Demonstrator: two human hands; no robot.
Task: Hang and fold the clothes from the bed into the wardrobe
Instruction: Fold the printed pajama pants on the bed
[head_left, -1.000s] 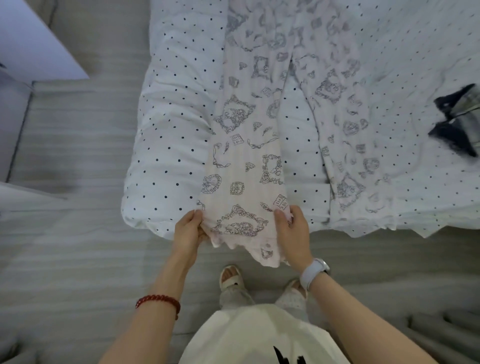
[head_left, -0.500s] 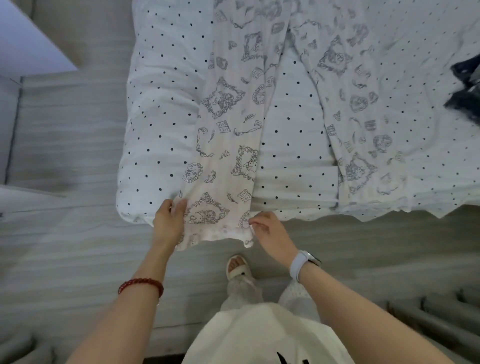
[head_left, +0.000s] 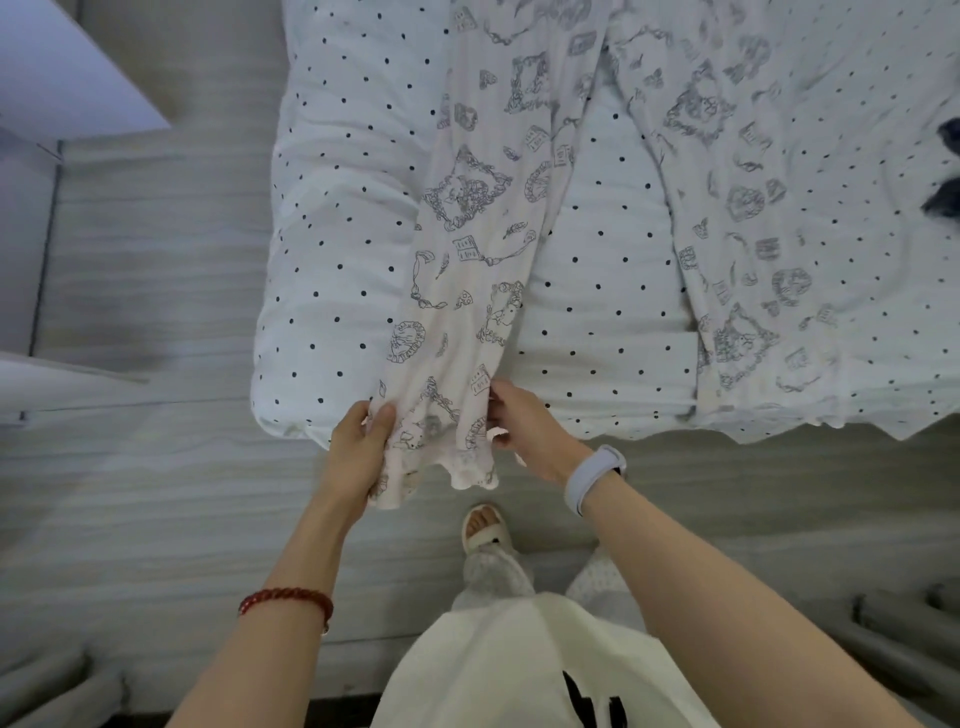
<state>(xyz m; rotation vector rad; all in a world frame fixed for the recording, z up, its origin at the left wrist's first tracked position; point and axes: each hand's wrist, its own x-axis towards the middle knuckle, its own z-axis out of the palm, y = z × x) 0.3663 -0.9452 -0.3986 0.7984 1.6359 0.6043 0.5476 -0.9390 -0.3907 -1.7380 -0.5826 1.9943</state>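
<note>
On bed (head_left: 332, 218), both hands pinch the pajama trousers' (head_left: 467, 270) left hem.

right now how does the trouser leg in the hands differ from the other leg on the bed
The left trouser leg is gripped at its hem by the left hand and the right hand; the right trouser leg is untouched. The left leg's hem hangs over the edge of the bed above the floor; the right leg's hem lies at the edge. The left leg is bunched narrower; the right lies spread wider. Both share the same pale printed fabric.

Pale striped floor (head_left: 156, 270) surrounds a polka-dot bed (head_left: 337, 171); white cabinet (head_left: 62, 67) left.
</note>
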